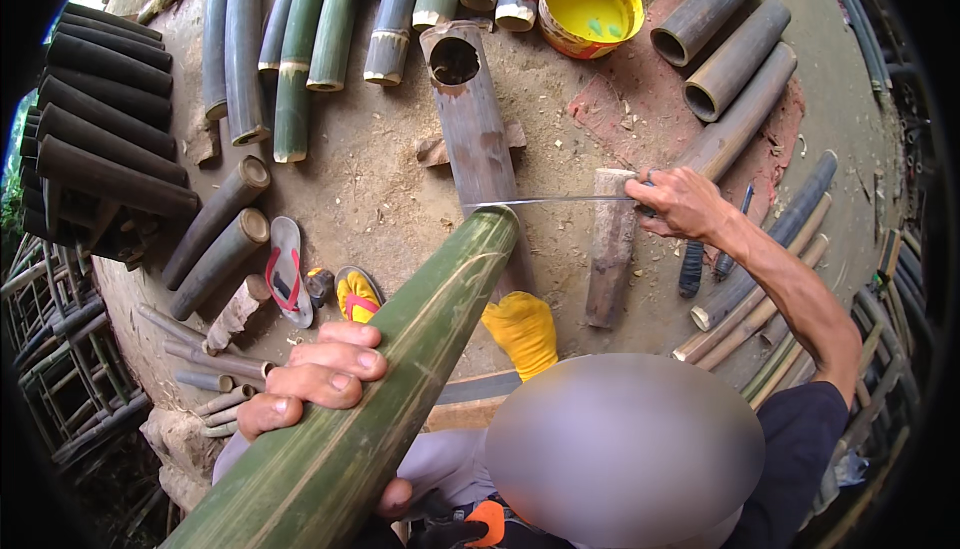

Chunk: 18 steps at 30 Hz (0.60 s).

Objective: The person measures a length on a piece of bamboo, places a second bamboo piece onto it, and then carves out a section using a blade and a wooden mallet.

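A long green bamboo pole [400,369] slants from the lower left up to the middle, where its top end meets a thin metal blade [550,201]. My left hand [320,374] wraps around the pole's left side low in the picture. My right hand [685,204], with the arm stretched out to the right, grips the blade's handle and holds the blade level across the pole's tip. Just behind the tip lies a brown hollow bamboo section [475,129] on the dirt ground.
A short wooden log [610,249] lies under the blade. Green and grey bamboo poles [300,39] line the far side, brown tubes [735,59] the right, dark ones [100,119] the left. A yellow bucket [590,4], sandals [285,269] and a yellow boot [522,334] are nearby.
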Tool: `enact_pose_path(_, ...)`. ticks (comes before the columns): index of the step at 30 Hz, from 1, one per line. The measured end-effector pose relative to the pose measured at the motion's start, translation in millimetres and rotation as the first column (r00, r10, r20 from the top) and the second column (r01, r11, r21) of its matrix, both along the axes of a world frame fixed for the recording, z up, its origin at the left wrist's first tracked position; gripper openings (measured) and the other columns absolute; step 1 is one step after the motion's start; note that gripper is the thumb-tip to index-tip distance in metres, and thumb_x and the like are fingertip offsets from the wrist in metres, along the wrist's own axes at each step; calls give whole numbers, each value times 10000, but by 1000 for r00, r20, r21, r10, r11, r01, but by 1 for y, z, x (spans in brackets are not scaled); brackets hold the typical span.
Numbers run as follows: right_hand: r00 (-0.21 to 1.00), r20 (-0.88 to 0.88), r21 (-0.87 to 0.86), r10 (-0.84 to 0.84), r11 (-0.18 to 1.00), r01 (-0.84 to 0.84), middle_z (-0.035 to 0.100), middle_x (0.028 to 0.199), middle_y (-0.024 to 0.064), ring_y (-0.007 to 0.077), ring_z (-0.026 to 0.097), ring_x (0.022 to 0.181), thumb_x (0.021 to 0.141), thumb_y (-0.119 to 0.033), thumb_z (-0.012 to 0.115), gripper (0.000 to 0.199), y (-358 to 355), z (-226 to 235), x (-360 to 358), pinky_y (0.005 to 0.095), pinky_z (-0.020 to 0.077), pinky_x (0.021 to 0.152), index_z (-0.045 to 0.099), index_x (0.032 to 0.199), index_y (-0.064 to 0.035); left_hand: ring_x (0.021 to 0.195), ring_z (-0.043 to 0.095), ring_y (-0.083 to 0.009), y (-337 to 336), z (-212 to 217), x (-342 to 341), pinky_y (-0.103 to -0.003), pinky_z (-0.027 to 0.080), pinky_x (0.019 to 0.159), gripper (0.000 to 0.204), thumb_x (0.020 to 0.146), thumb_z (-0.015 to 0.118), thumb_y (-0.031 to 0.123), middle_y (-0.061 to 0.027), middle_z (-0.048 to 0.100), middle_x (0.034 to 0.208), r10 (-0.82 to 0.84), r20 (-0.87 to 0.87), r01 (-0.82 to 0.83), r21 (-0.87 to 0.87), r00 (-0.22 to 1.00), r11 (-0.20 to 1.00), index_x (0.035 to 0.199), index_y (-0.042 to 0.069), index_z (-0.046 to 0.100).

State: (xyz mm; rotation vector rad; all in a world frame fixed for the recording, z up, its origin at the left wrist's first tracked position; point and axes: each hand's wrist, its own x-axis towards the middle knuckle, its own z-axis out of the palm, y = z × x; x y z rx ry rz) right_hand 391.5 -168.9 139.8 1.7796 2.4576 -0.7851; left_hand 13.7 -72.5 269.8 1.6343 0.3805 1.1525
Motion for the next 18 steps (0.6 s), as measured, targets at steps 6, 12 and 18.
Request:
enact_pose_path(6,982,182,-253,58,967,-11,593,798,106,268,628,691,761,-199,684,276,-2,-3,21,392,519,570,528,973,-115,1004,535,-258,-1,0,-4,-470,390,898,861,676,801,438,-105,514,1077,22,3,-22,2,1000,1000,1300,48,354)
enact_pose_path(12,960,250,-1,126,992,-130,561,718,60,202,606,675,771,-172,649,210,-56,17,15,357,506,558,532,940,-130,1004,537,-263,-1,0,5,-470,396,895,852,678,796,425,-109,523,1064,25,31,-25,22,999,999,1293,36,354)
enact_pose_path(18,988,154,97,31,994,-46,577,816,80,252,613,700,732,-197,669,266,-71,-30,-10,385,518,595,538,951,-120,1027,530,-267,-6,-1,12,-480,408,900,968,604,848,493,-107,529,1056,80,36,-79,-39,996,996,1302,46,349)
